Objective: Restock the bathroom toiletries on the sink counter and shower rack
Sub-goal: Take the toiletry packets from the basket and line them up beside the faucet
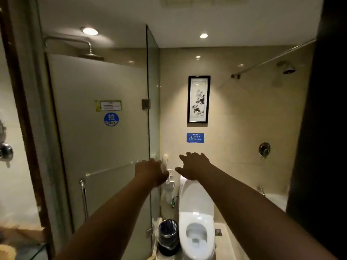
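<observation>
Head view, left hand [150,172], right hand [195,166], outstretched

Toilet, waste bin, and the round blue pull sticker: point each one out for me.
Toilet [196,201]: head view, on the white lid behind the bowl opening.
Waste bin [167,240]: head view, on its lined side wall.
Pull sticker [111,119]: head view, at the blue disc's centre.
</observation>
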Demonstrator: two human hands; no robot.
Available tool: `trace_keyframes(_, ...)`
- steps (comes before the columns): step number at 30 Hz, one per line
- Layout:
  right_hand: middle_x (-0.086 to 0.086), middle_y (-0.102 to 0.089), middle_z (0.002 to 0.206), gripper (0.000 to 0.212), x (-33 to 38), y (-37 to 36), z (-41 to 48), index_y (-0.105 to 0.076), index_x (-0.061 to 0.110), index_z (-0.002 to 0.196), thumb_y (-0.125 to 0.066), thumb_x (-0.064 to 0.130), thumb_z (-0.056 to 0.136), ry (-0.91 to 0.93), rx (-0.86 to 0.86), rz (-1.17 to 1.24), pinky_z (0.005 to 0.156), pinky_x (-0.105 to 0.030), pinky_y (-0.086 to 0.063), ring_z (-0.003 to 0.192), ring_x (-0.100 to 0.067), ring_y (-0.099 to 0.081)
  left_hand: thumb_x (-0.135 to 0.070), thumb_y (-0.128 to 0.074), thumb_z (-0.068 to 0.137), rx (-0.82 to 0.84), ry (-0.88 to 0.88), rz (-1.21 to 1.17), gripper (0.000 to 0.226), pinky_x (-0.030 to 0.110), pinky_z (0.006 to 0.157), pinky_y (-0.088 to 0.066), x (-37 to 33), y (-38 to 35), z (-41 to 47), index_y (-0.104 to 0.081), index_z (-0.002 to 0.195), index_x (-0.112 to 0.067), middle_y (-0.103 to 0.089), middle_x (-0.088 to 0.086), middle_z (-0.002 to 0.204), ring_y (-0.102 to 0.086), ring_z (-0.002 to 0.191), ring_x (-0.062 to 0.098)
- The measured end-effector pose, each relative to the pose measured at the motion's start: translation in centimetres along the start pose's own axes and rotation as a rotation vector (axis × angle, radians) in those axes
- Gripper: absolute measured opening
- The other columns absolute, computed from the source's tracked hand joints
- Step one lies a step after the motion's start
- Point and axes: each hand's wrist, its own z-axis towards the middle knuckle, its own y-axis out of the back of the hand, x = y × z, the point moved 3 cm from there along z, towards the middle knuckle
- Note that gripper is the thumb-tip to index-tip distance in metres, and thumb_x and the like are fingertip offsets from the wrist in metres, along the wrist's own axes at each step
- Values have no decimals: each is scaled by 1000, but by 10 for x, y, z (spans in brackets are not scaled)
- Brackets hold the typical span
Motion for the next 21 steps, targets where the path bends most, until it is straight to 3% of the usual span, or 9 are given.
trace_keyframes(7, -6, -44, 150, 67, 66, -38, 107, -36, 26, 149, -41, 63, 94, 170, 32, 7, 112, -48, -28, 135, -29, -43, -65, -37, 89, 63, 141, 51, 67, 47, 94, -42, 93, -42, 56, -38, 146, -31, -53, 8, 139, -54, 118, 31)
trace_keyframes(16, -6, -41, 151, 67, 239, -81, 238, -34, 26, 149, -41, 62, 93, 591, 40, 45, 108, -45, -34, 131, -30, -46, -64, -38, 90, 118, 521, 53, 67, 44, 102, -42, 250, -65, 69, -36, 149, -33, -49, 2, 146, -49, 130, 27)
trace_keyframes(21, -9, -50, 143, 58, 357, -99, 269, -47, 21, 140, -44, 55, 93, 852, 37, 207, 106, -42, -39, 128, -30, -50, -79, -46, 73, 75, 870, -70, 79, 39, 82, -45, 345, -57, 35, -52, 136, -32, -61, 3, 131, -59, 110, 24)
